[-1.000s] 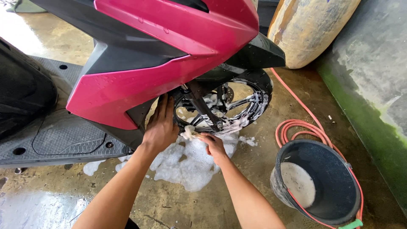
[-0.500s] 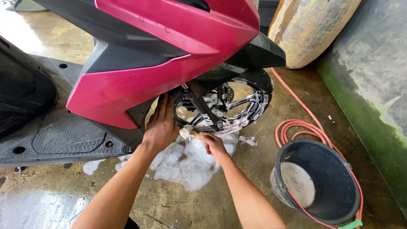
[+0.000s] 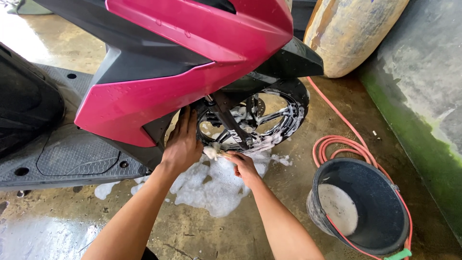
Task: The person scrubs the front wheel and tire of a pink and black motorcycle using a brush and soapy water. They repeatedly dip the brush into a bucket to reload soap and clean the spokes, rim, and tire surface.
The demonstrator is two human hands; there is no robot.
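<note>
The grey footboard (image 3: 72, 154) of the scooter is sitting at the far left over a wet concrete floor (image 3: 43, 231), and that slick film is a slipping risk for anyone shifting weight beside it. Next, the left hand (image 3: 182, 142) is lying flat, fingers spread, pressed against the lower edge of the magenta side panel (image 3: 192, 62) and the dark trim beneath; soapy skin on a glossy panel could be sliding off, which would drop the person toward the wheel. A patch of white foam (image 3: 211, 185) is spreading over the floor under both forearms, hiding the ground. The right hand (image 3: 243, 164) is closed around a small sudsy sponge (image 3: 211, 152), pinching it against the bottom rim of the front wheel (image 3: 260, 120). Its fingers are working close to the spokes and the brake disc, where sharp edges could be nicking the knuckles, or the wheel could be turning and trapping them. Farther right, the coiled orange hose (image 3: 337, 144) is looping beside the black bucket (image 3: 365, 207), a likely trip or tip-over.
</note>
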